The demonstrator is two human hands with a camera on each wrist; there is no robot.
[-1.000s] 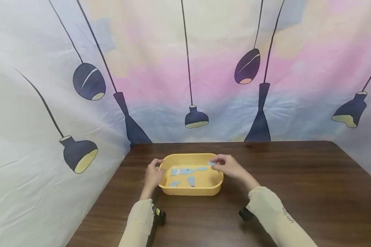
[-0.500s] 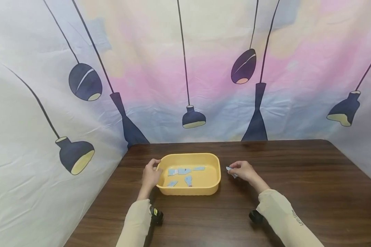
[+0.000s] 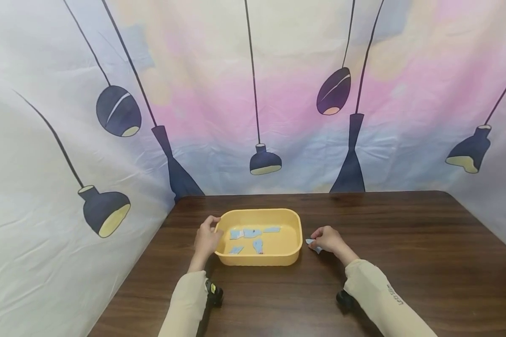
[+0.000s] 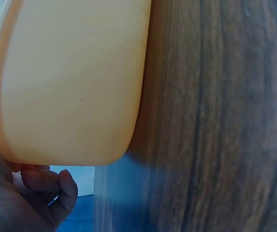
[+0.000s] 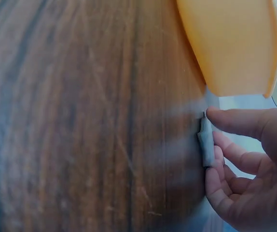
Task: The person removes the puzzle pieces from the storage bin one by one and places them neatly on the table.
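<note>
A yellow plastic tray (image 3: 259, 260) stands on the table, with several light blue flat pieces (image 3: 252, 233) of uneven outline lying inside. My left hand (image 3: 206, 241) grips the tray's left rim; in the left wrist view its fingers (image 4: 66, 191) curl at the end of the tray. Just right of the tray, my right hand (image 3: 329, 239) pinches another light blue flat piece (image 3: 317, 249) between thumb and fingertips, low over the table. The right wrist view shows that piece (image 5: 206, 142) edge-on, close to the tabletop, and the fingertips cover part of it.
The dark brown wooden table (image 3: 413, 248) extends widely to the right of the tray and in front of it. Behind it hangs a pastel cloth (image 3: 219, 93) printed with dark lamps. A dark wrist camera (image 3: 345, 301) sits under the right sleeve.
My right hand has carried the light blue flat piece out of the tray, over its right end, and down to just beside it. The left hand stays on the rim.
</note>
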